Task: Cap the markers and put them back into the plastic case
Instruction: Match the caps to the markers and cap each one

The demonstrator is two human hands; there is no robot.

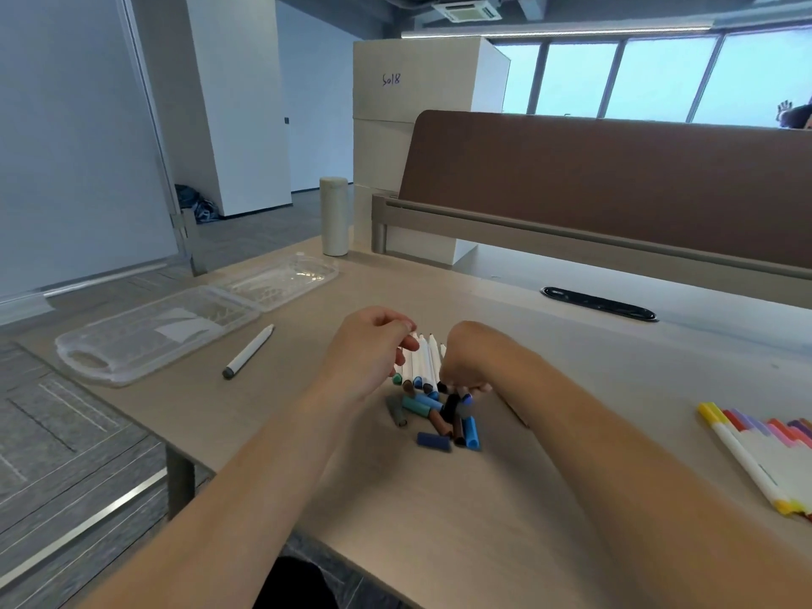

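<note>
1. Forearms are seen reaching in from the near edge over the pale wooden table [505, 534], converging near its middle.
2. Loose caps [439, 421] in blue, teal, brown, grey and black are heaped on the table just in front of the hands, some touching and overlapping.
3. Capped markers [764, 454] with yellow, red, pink and purple caps are laid side by side at the right edge, well apart from the heap.
4. The left hand [373, 353] is held with its fingers curled and its thumb laid against the leftmost white barrel; whether a marker is actually gripped cannot be told.
5. The right hand [465, 362] is bent down at the wrist, its fingertips tucked low over the caps; whether anything is pinched cannot be told, as the fingers are largely hidden.
6. Uncapped markers [424, 362], white-barrelled, are lined up in a row between the two hands, tips pointing away and coloured ends nearest the caps.
7. A single marker [248, 352] with a grey cap is left lying alone on the table, to the left of the hands and just beside the case.
8. The plastic case [175, 327], clear and hinged, is spread open flat along the left side of the table; no markers are seen inside it.
9. A black oval cable slot [599, 304] is set into the table further back on the right.
10. A pale cylindrical bottle [335, 216] is stood upright at the far edge, beyond the case.
11. A brown partition [615, 186] is mounted behind the table, with stacked white boxes [417, 81] behind its left end.
</note>
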